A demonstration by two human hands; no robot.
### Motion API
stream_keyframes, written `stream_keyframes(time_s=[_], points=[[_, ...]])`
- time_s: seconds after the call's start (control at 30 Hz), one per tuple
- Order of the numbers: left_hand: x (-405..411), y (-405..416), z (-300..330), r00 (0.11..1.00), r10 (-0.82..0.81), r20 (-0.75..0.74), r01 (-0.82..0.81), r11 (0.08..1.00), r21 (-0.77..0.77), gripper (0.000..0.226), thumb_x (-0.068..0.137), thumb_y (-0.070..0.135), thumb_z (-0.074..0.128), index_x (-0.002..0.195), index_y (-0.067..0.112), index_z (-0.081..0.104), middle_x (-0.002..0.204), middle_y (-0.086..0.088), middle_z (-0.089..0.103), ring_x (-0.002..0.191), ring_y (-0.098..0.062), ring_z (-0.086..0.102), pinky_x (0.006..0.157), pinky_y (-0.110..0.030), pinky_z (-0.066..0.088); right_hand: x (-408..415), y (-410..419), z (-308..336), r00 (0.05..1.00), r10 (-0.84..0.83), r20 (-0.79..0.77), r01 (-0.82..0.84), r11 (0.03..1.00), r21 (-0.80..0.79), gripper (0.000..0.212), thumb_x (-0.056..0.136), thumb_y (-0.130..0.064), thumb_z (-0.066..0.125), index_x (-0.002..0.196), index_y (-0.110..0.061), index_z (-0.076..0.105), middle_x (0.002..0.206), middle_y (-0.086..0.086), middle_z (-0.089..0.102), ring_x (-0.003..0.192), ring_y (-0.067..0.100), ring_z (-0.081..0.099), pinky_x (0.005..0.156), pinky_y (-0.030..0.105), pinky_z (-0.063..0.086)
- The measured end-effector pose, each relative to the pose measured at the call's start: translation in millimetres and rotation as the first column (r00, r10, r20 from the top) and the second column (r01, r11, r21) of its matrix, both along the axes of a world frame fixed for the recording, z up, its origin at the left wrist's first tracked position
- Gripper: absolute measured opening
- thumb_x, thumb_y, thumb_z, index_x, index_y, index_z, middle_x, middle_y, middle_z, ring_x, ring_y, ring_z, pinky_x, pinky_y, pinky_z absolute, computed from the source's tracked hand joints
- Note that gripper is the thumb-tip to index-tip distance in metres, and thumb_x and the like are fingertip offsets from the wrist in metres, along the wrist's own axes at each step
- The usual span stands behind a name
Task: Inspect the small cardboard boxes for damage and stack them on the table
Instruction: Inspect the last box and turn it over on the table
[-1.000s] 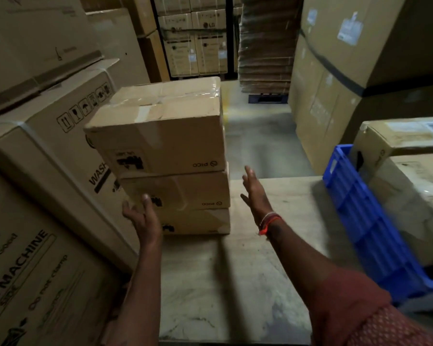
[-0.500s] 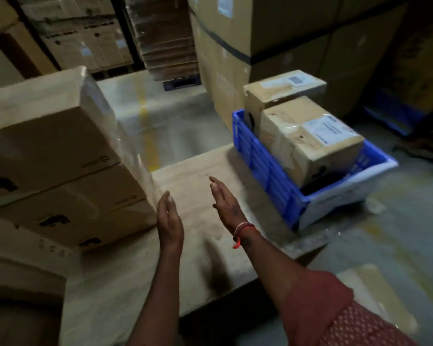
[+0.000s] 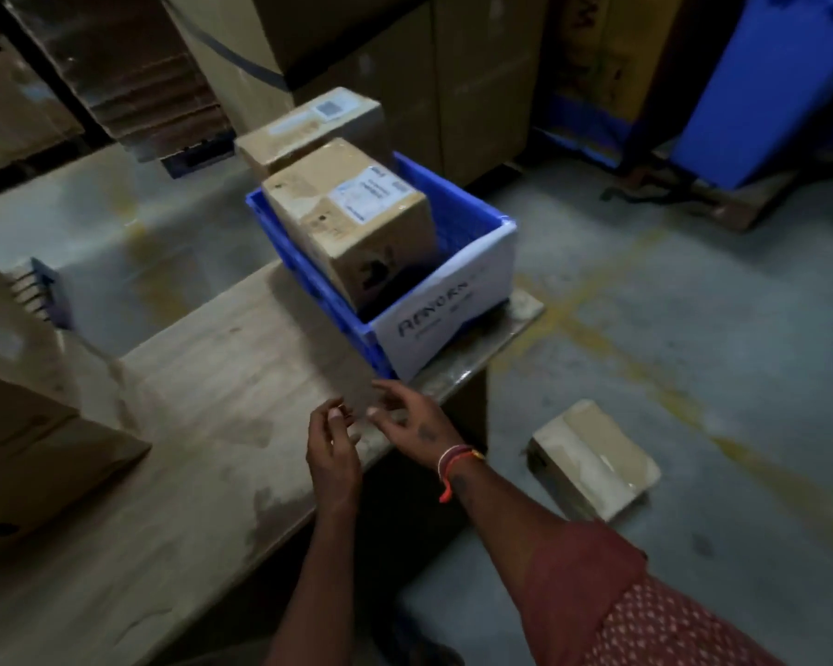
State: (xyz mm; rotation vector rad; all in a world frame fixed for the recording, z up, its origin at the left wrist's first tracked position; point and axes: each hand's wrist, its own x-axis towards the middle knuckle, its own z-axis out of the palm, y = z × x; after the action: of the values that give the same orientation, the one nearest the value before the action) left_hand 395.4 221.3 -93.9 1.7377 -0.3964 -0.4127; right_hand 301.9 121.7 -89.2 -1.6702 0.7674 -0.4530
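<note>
Two small cardboard boxes stand in a blue crate (image 3: 453, 300) at the right end of the wooden table (image 3: 203, 386): a near one (image 3: 352, 218) with a white label, and a far one (image 3: 309, 127) behind it. The stack of boxes (image 3: 34, 415) fills the table's left side, cut off by the frame edge. Another small box (image 3: 592, 459) lies on the floor to the right of the table. My left hand (image 3: 333, 454) and my right hand (image 3: 414, 425) hover side by side over the table's near edge, just short of the crate, fingers loosely spread, holding nothing.
Large cartons (image 3: 357, 45) stand behind the crate, and flattened cardboard is piled at the back left (image 3: 131, 74). A big blue bin (image 3: 765, 88) on a pallet stands at the far right. Concrete floor (image 3: 669, 305) with yellow marks lies right of the table.
The view has swung right, away from the stack and toward the crate. Both hands have drawn back from the stack and come close together near the table's edge.
</note>
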Motion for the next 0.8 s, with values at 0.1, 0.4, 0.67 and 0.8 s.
stream_keyframes(time_s=[0.1, 0.4, 0.67, 0.8], points=[[-56, -38, -13, 0.996, -0.057, -0.062, 0.058, 0.998, 0.015, 0.032, 0.102, 0.041, 0.045, 0.118, 0.023, 0.065, 0.114, -0.005, 0.071, 0.106, -0.027, 0.069, 0.094, -0.053, 0.056, -64, -31, -9, 0.996, -0.081, -0.029, 0.078, 0.993, -0.09, 0.046, 0.089, -0.038, 0.072, 0.133, -0.027, 0.065, 0.114, 0.003, 0.074, 0.102, 0.016, 0.07, 0.095, 0.032, 0.056], [-183, -178, -86, 0.874, -0.407, -0.264, 0.446, 0.888, 0.109, 0.026, 0.107, 0.038, 0.04, 0.113, 0.027, 0.064, 0.108, -0.014, 0.07, 0.095, -0.024, 0.069, 0.076, -0.04, 0.058, -209, -146, -81, 0.901, -0.416, -0.124, 0.388, 0.9, -0.199, 0.04, 0.092, -0.041, 0.065, 0.129, -0.026, 0.066, 0.106, 0.0, 0.07, 0.098, 0.018, 0.065, 0.086, 0.039, 0.057], [-226, -280, -287, 0.8, -0.434, -0.413, 0.557, 0.793, 0.246, 0.019, 0.103, 0.044, 0.044, 0.112, 0.038, 0.059, 0.104, 0.003, 0.064, 0.095, -0.019, 0.063, 0.086, -0.047, 0.057, -243, -254, -254, 0.75, -0.624, -0.219, 0.569, 0.778, -0.265, 0.038, 0.096, -0.029, 0.062, 0.133, -0.02, 0.063, 0.119, 0.008, 0.065, 0.116, 0.027, 0.056, 0.096, 0.039, 0.047], [-230, -305, -387, 0.79, -0.376, -0.484, 0.562, 0.758, 0.33, 0.013, 0.105, 0.04, 0.046, 0.114, 0.034, 0.054, 0.112, -0.001, 0.06, 0.098, -0.02, 0.062, 0.091, -0.05, 0.057, -271, -282, -360, 0.706, -0.635, -0.315, 0.577, 0.773, -0.265, 0.041, 0.097, -0.027, 0.059, 0.136, -0.017, 0.061, 0.125, 0.012, 0.064, 0.121, 0.031, 0.052, 0.099, 0.04, 0.044]])
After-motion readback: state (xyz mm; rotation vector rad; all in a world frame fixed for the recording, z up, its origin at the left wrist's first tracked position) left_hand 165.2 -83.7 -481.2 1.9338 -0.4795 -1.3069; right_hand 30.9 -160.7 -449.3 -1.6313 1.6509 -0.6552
